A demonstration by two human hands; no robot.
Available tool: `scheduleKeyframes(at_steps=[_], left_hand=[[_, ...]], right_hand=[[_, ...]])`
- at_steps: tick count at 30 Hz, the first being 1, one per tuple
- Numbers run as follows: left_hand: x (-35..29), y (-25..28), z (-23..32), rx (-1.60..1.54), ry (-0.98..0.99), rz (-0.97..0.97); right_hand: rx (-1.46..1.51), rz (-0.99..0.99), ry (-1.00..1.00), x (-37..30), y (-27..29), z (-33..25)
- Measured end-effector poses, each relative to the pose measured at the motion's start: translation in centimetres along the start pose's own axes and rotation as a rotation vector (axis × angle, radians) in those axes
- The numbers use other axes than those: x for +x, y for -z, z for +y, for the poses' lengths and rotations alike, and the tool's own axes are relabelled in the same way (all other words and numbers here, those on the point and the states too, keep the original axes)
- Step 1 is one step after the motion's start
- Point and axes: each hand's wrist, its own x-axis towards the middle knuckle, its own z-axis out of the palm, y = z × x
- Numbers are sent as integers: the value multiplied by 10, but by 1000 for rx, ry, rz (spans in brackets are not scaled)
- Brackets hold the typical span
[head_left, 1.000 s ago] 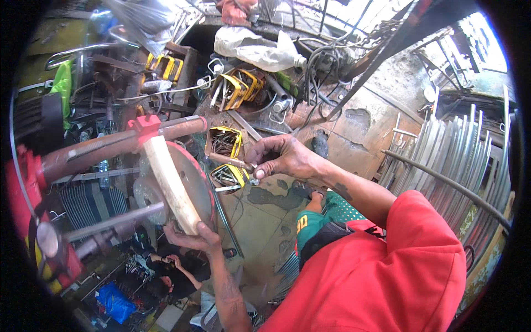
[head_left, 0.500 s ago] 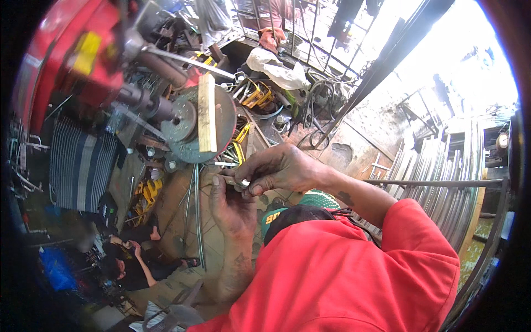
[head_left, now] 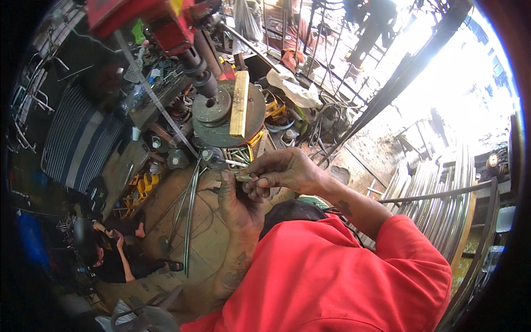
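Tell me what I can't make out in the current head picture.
Head view:
Small piece in the right hand: too small to identify; fingers hide whether the left hand grips it.
Round metal plate: partly hidden by the wooden strip.
Red machine: top cut off by the upper edge.

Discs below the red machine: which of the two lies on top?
The smaller disc, with the dark hole near its middle; the larger disc lies beneath it and bears the wooden bar.

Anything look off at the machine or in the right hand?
The wooden bar looks odd: it lies off-centre on the round metal plate, its far end seemingly past the rim, with no clamp visible on it. The small piece in the right hand is too small to judge for damage.
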Motion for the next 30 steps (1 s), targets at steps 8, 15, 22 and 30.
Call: scheduleKeyframes(at_steps=[8,15,22,30], left_hand=[[31,11,31,-36,-220,86],[64,25,77,-97,-474,244],[110,65,99,-47,-331,170],[137,128,187,601,-405,-120]], right_hand=[[-246,-24,-215,28,14,2],[-814,-546,-589,-17,19,12],[-596,-175,-789,-21,-12,34],[-374,220,-681,5,-144,95]])
